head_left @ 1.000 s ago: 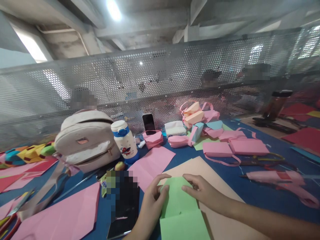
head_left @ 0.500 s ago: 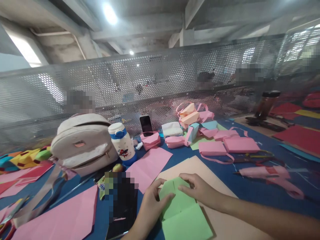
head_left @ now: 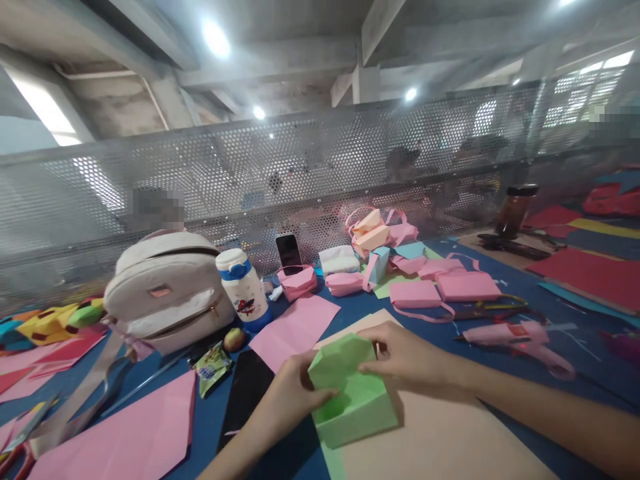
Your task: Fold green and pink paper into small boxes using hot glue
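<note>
A green folded paper box [head_left: 357,417] stands tilted over the beige sheet [head_left: 440,427], its flap raised toward the back and its inside visible. My left hand [head_left: 293,390] grips its left side, the thumb over the front edge and the fingers behind the paper. With the thumb inside and the fingers behind, my right hand [head_left: 400,353] pinches the upper right edge. A further green sheet shows under the box at its lower left. Left of my left hand lies a black flat object [head_left: 245,393].
Behind stand a white backpack [head_left: 170,287], a bottle [head_left: 243,287] and a phone [head_left: 289,252]. Pink paper bags [head_left: 470,285] lie at the back right, near a pink glue gun [head_left: 515,337]. Pink sheets [head_left: 120,427] and scissors [head_left: 30,433] are on the left. A perforated metal screen [head_left: 320,160] borders the table.
The green paper has gone from lying fairly flat to standing up as a box with an opening. Both hands have kept their hold, the right shifting slightly up. The view has shifted a little.
</note>
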{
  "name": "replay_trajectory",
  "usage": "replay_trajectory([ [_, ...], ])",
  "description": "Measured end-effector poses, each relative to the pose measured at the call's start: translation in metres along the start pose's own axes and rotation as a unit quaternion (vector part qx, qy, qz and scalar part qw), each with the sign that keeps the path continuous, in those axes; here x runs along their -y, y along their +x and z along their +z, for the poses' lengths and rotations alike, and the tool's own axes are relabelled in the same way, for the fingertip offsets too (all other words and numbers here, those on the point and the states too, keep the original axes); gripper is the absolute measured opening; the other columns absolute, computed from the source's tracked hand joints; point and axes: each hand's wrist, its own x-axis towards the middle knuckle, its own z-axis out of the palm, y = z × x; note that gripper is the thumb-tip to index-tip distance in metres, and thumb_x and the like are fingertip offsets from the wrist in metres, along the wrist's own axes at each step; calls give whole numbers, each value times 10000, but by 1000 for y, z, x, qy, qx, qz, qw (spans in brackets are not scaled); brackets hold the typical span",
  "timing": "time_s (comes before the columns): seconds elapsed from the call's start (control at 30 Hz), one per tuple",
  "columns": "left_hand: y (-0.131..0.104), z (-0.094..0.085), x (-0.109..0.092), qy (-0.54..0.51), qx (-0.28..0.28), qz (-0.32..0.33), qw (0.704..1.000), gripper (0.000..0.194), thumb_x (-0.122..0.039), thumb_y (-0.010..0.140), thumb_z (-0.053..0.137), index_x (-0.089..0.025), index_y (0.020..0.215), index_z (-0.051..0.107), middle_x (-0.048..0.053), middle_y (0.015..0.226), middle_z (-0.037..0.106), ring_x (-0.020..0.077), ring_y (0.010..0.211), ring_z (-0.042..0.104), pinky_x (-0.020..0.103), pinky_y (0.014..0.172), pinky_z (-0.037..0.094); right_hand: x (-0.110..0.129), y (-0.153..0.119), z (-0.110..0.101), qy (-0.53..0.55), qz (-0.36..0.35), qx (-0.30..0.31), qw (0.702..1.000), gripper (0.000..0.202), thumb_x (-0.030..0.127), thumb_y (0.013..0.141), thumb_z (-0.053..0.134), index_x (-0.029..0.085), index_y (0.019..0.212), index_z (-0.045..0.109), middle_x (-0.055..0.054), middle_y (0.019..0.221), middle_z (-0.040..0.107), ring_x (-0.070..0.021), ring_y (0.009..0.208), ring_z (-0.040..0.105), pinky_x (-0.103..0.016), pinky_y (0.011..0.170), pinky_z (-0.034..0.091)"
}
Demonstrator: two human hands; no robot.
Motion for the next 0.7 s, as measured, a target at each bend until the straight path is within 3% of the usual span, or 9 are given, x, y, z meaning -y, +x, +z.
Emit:
replay_trajectory([
  [0.1,-4,1,0,65,5,-14,998,124,-187,650,694,-131,748,746,11,636,682,153,580,545,219,528,400,5,-3,-2,-23,0,-1,1000,105,135,751,658,184,817,724,21,769,687,-147,668,532,-228,602,365],
  [0.23,1,6,2,102,21,-2,995,95,-216,667,687,-126,684,714,8,598,639,149,570,519,232,539,373,4,-8,5,66,36,48,996,156,128,725,637,164,853,719,20,807,708,-161,700,584,-222,620,428],
  [0.33,6,4,-2,79,8,28,996,246,-252,726,652,-139,937,710,45,780,703,192,699,614,263,619,457,2,-9,14,122,39,55,990,240,124,723,595,166,924,719,21,835,710,-179,749,612,-230,662,467],
  [0.4,5,1,-9,83,-75,95,989,388,-269,803,602,-173,1179,612,85,1016,704,230,905,648,318,756,507,0,-10,19,137,29,4,990,353,107,712,572,175,1035,697,3,925,712,-201,855,630,-253,749,496],
  [0.47,-2,-1,-18,147,-167,176,959,397,-258,884,541,-210,1277,518,111,1202,640,247,1070,606,371,872,491,0,-10,23,164,60,-66,982,473,132,713,574,183,1180,627,-30,996,702,-213,877,641,-286,743,528],
  [0.5,-8,1,-22,203,-182,208,939,358,-247,917,514,-218,1274,510,116,1236,618,249,1084,593,382,886,480,0,-10,25,189,90,-87,974,508,164,721,581,184,1229,588,-45,997,698,-216,844,651,-299,697,543],
  [0.6,-26,19,-28,370,-87,294,877,223,-268,933,534,-217,1146,575,100,1105,668,260,975,615,363,818,470,7,-14,30,282,156,-94,942,456,281,754,598,182,1199,580,-52,931,693,-225,800,669,-326,653,565],
  [0.67,-31,35,-26,479,-41,319,817,422,-417,839,678,-209,1190,572,98,1115,682,286,920,621,381,794,451,13,-20,34,324,161,-84,928,362,309,765,605,187,1106,615,-43,922,684,-227,874,666,-339,746,565],
  [0.7,-32,42,-23,517,-46,328,789,463,-431,806,715,-194,1179,576,95,1090,691,279,874,621,375,764,438,16,-25,36,336,162,-83,924,333,308,773,606,193,1085,619,-40,943,678,-224,909,657,-339,784,558],
])
